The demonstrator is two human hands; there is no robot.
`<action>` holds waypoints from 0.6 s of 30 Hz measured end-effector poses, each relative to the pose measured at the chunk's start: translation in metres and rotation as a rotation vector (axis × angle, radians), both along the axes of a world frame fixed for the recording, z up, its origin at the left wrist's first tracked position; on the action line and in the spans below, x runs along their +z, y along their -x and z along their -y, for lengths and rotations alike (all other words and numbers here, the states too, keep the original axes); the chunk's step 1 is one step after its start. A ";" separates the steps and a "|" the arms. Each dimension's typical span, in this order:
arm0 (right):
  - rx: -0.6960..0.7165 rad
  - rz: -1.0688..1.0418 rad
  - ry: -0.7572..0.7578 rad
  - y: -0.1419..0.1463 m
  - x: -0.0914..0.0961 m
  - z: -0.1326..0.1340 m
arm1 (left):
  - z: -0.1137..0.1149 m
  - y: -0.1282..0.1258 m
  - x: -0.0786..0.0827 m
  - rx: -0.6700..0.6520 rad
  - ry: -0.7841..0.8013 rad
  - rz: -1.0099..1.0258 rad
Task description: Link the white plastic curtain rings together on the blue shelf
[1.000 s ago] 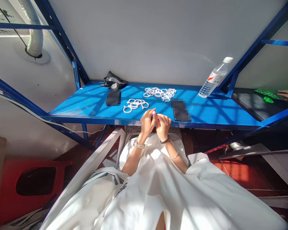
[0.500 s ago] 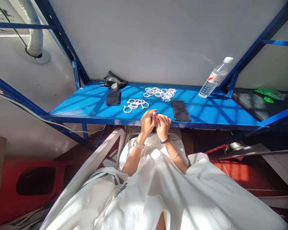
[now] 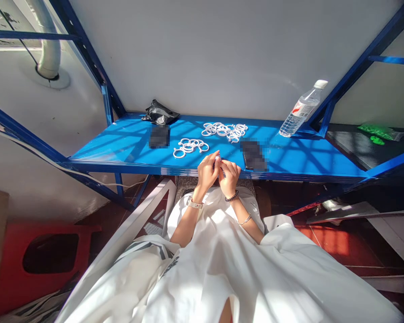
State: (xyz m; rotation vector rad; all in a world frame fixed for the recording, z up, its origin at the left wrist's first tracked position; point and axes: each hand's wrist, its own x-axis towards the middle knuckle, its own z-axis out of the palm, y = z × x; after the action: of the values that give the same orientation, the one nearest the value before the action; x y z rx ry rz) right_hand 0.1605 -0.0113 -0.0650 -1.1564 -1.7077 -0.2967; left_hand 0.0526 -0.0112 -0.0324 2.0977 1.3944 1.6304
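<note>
At the front edge of the blue table, my left hand (image 3: pixel 208 172) and my right hand (image 3: pixel 229 176) meet with their fingertips together. Both are closed, the fingers curled inward and seen from the back. Whatever is pinched between them is hidden or too small to make out. Just beyond my left hand lies a small loose group of white plastic rings (image 3: pixel 179 153), each like a curtain ring with a small eyelet. A larger heap of the same white rings (image 3: pixel 221 130) sits farther back, past both hands. A dark, blurred-out phone (image 3: pixel 254 156) rests close to the right of my right hand.
A crumpled black plastic bag (image 3: pixel 160 113) and a blurred dark object (image 3: pixel 159 136) are at the back left of the blue table (image 3: pixel 121 148). Toward the right stands a clear water bottle (image 3: pixel 299 110). Blue metal frame bars (image 3: pixel 353 60) rise on both sides.
The fingers of my left hand have straightened and lifted slightly at the tips. My right hand stays almost still, and the rings on the table have not moved.
</note>
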 end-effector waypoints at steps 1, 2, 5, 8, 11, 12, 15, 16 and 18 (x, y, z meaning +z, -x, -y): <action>0.004 -0.002 -0.011 0.000 0.000 0.000 | 0.000 0.000 0.000 0.002 0.000 -0.004; 0.010 -0.005 -0.028 0.000 0.001 0.000 | 0.000 0.000 0.000 0.004 -0.003 -0.008; 0.021 -0.004 -0.062 0.001 0.001 0.001 | -0.001 0.000 0.000 0.017 -0.017 -0.021; 0.012 0.010 -0.032 0.001 0.001 0.001 | 0.000 -0.001 0.001 0.023 -0.027 -0.044; 0.018 0.014 -0.031 0.001 0.000 0.001 | 0.001 -0.002 0.002 0.024 -0.034 -0.079; 0.021 0.012 -0.041 0.001 0.000 0.000 | 0.001 -0.002 0.002 0.023 -0.036 -0.091; 0.022 0.007 -0.050 0.001 -0.002 -0.001 | 0.002 -0.003 0.003 0.021 -0.039 -0.120; 0.020 0.010 -0.044 0.001 -0.002 -0.001 | 0.003 -0.003 0.004 0.020 -0.041 -0.128; 0.018 0.015 -0.045 0.001 -0.002 -0.001 | 0.003 -0.003 0.004 0.019 -0.048 -0.138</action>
State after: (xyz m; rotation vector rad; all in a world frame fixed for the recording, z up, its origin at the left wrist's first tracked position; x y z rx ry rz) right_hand 0.1598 -0.0101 -0.0670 -1.1081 -1.7154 -0.3315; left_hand 0.0558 -0.0139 -0.0281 2.2694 1.4327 1.5678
